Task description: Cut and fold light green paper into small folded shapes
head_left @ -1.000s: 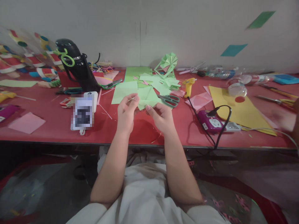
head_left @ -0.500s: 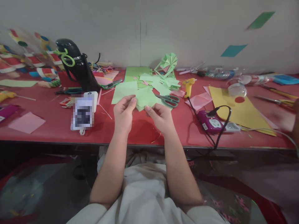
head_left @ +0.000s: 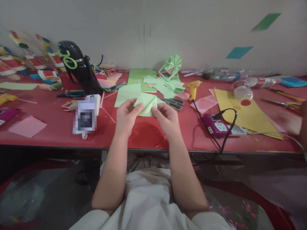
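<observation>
Between both hands, above the red table (head_left: 144,135), is a creased piece of light green paper (head_left: 145,103) with a fold running diagonally across it. My left hand (head_left: 127,115) pinches its left side, thumb on top. The right side is gripped by my right hand (head_left: 166,117), also with the thumb in front; the other fingers are partly hidden behind. Grey-handled scissors (head_left: 174,103) lie just beyond my right hand. Flat green sheets (head_left: 127,93) and cut green scraps (head_left: 165,86) lie behind the paper, near a folded green paper wheel (head_left: 173,64).
At left stand a black bottle (head_left: 78,68) and a phone (head_left: 85,116) with a pixelated screen. To the right are a yellow glue gun (head_left: 193,89), a purple power socket (head_left: 214,125) with cables, yellow paper (head_left: 236,110) and plastic bottles (head_left: 243,91). Another person's blurred hand (head_left: 296,123) shows at the right edge.
The green paper has been raised and turned, so its face and diagonal fold now show. Both hands have shifted slightly and keep hold of it.
</observation>
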Demonstrator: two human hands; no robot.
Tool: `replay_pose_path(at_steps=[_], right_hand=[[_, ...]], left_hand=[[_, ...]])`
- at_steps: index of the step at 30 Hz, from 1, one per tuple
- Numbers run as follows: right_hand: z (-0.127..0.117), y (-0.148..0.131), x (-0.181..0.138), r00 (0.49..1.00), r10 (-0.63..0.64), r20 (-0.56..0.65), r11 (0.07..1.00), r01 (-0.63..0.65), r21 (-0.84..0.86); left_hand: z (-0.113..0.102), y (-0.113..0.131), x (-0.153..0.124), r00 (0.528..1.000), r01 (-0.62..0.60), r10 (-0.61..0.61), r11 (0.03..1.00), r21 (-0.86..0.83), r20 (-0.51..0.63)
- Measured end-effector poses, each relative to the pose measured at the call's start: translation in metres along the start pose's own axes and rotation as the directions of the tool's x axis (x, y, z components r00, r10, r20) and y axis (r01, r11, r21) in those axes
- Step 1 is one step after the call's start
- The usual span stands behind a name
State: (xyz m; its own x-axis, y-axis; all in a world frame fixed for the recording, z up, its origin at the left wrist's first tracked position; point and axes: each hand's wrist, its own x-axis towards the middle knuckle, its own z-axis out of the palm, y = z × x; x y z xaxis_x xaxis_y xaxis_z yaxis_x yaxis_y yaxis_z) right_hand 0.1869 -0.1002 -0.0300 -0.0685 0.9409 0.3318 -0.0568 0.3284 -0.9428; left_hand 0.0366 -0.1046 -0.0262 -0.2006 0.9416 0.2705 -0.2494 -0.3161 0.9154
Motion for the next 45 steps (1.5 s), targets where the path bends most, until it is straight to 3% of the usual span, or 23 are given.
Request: replay_pose_path(at_steps=[4, 7, 14, 20, 24, 30, 36, 42, 45], right_hand=[[0.0, 0.005, 0.002, 0.997, -0.009, -0.078, 0.999, 0.012, 0.031], [-0.001, 0.005, 0.002, 0.995, -0.029, -0.098, 0.998, 0.034, 0.053], [0.001, -0.001, -0.002, 0.981, -0.154, 0.113, 0.982, 0.165, -0.096], [0.001, 0.003, 0.002, 0.985, -0.124, -0.118, 0.988, 0.111, -0.107], [-0.001, 0.004, 0.002, 0.984, -0.099, -0.145, 0.995, 0.094, -0.044], [0.0, 0.005, 0.003, 0.994, -0.063, -0.095, 0.997, 0.066, 0.035], [0.001, 0.01, 0.003, 0.98, -0.069, -0.184, 0.997, 0.072, 0.006], [-0.003, 0.011, 0.003, 0.981, -0.168, -0.092, 0.979, 0.155, -0.13], [-0.004, 0.012, 0.002, 0.99, -0.138, -0.011, 0.984, 0.136, -0.114]], left_hand=[[0.0, -0.002, -0.002, 0.996, 0.011, -0.017, 0.997, 0.07, 0.091], [0.0, -0.001, -0.002, 0.995, 0.009, -0.022, 0.99, 0.14, 0.094], [-0.001, -0.001, 0.002, 0.996, -0.085, 0.091, 0.964, 0.253, -0.013], [-0.007, -0.001, 0.001, 0.998, 0.011, -0.024, 0.974, 0.225, 0.058], [-0.005, 0.0, -0.001, 0.975, 0.072, -0.119, 0.969, 0.236, 0.19], [-0.004, -0.005, 0.002, 0.993, 0.029, -0.057, 0.97, 0.241, 0.108], [-0.006, -0.008, 0.003, 0.998, -0.057, 0.047, 0.966, 0.253, 0.047], [-0.004, -0.006, 0.0, 0.995, -0.073, 0.055, 0.972, 0.224, 0.086], [-0.004, -0.004, -0.001, 0.988, -0.056, 0.021, 0.973, 0.223, 0.155]])
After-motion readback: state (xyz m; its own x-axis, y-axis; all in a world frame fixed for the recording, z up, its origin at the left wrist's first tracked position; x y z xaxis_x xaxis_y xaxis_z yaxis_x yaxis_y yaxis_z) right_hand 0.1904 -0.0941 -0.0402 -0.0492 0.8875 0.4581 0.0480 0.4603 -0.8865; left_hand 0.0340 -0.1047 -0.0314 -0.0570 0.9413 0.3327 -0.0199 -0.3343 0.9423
